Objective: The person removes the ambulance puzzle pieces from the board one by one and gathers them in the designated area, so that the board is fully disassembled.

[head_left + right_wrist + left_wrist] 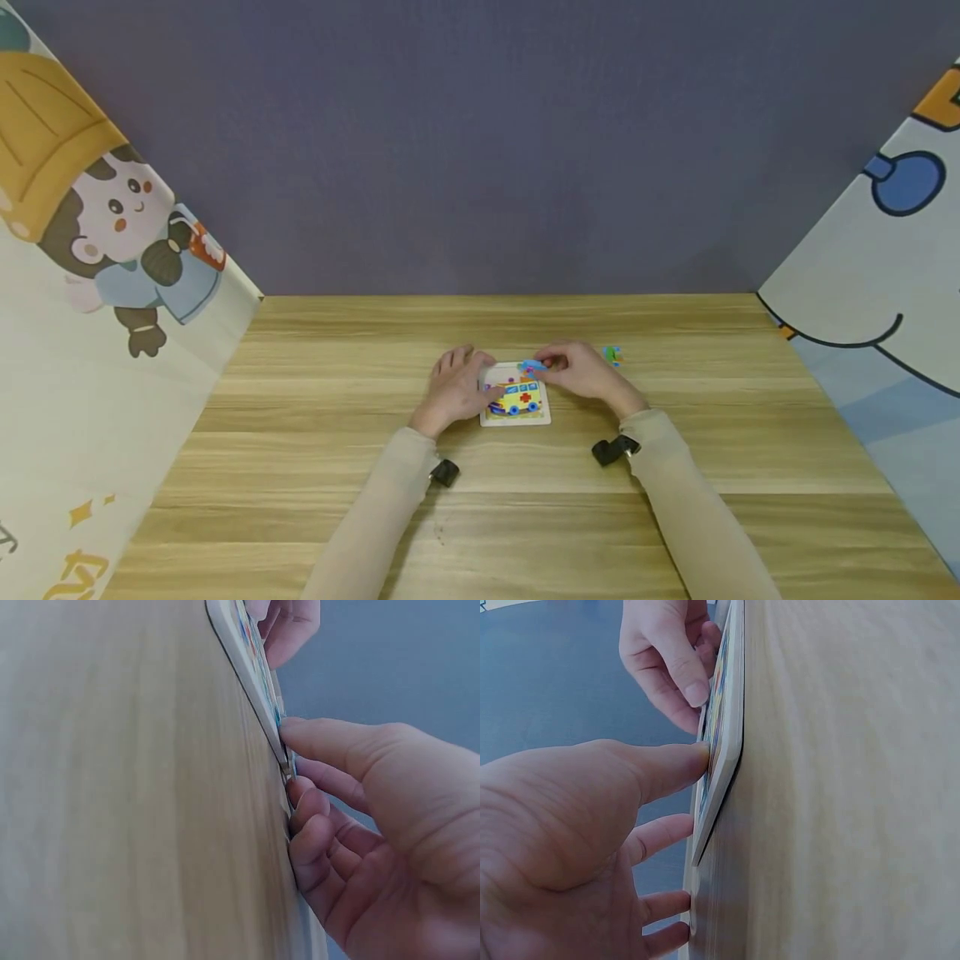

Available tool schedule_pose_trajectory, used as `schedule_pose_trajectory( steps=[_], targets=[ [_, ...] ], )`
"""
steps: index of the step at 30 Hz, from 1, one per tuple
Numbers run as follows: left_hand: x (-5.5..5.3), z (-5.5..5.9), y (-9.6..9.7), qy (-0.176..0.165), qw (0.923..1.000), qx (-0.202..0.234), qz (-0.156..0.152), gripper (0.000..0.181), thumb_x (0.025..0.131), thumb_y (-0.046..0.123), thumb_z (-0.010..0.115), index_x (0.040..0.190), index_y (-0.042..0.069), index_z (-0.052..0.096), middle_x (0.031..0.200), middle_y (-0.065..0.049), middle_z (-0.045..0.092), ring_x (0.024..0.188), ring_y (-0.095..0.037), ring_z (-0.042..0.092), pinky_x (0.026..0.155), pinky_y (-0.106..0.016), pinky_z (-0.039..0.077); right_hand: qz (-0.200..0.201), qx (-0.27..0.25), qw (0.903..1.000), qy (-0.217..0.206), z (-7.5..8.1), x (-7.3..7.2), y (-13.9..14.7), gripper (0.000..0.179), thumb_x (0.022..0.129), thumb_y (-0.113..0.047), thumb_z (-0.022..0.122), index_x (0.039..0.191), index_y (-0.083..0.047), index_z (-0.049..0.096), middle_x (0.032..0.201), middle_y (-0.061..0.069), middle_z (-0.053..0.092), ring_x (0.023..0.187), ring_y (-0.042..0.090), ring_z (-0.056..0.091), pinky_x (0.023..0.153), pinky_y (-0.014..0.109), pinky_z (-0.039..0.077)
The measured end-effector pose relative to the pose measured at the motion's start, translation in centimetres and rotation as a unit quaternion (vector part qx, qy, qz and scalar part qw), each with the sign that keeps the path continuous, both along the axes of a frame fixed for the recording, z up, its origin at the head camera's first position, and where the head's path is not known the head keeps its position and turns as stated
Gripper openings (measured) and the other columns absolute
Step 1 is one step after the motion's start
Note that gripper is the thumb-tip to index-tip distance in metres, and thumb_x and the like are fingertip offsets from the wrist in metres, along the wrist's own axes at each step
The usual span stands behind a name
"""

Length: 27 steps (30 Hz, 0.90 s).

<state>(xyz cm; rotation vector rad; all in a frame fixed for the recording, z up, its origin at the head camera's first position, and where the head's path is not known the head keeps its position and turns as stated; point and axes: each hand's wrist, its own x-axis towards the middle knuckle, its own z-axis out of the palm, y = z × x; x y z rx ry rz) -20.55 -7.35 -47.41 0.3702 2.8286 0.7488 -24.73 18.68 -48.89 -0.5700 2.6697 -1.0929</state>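
Blue shows at my right fingers (311, 840), thumb and fingertip nearly closed on a thin piece (534, 365), the others curled below. I hold it at the far right corner of the board (516, 422); its visible part runs roughly left to right. My left fingers (664, 834) are spread, gripping nothing, the thumb pressing the board's face. I judge I am fitting this piece; the next move calls for squaring its edges and pressing it flat. The board lies about midway between the tabletop's (300, 375) left and right edges, its van picture (522, 398) seemingly nosing left. Toward the right edge lies a green piece (612, 356).
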Motion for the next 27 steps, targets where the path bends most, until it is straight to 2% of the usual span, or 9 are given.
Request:
schedule_pose_trajectory(
  steps=[9,22,27],
  targets=[
    [-0.1,-0.1,0.1,-0.002,1.0,0.006,0.003,0.052,0.101,0.045,0.07,0.146,0.021,0.058,0.17,-0.021,0.032,0.157,-0.044,0.026,0.132,-0.061,0.018,-0.001,-0.02,0.9996,-0.022,0.2,0.1,0.4,0.035,0.099,-0.032,0.078,0.128,-0.013,0.077,0.104,0.003,0.073,0.072,0.016,0.057,0.058,0.026,0.045],
    [0.0,-0.4,0.0,0.006,1.0,0.005,0.004,0.054,0.1,0.045,0.07,0.146,0.019,0.059,0.17,-0.021,0.033,0.157,-0.044,0.027,0.132,-0.061,0.019,0.002,-0.045,0.9986,-0.027,0.5,0.2,1.9,0.034,0.1,-0.031,0.076,0.131,-0.017,0.076,0.105,0.004,0.073,0.067,0.014,0.054,0.053,0.024,0.042],
    [0.0,-0.3,0.1,0.006,1.0,0.007,0.003,0.054,0.1,0.045,0.071,0.147,0.019,0.059,0.17,-0.021,0.032,0.157,-0.044,0.027,0.132,-0.061,0.019,-0.01,-0.04,0.9988,-0.026,0.9,0.4,2.9,0.035,0.1,-0.03,0.076,0.132,-0.015,0.075,0.107,0.006,0.073,0.066,0.015,0.052,0.051,0.023,0.039]
  ],
)
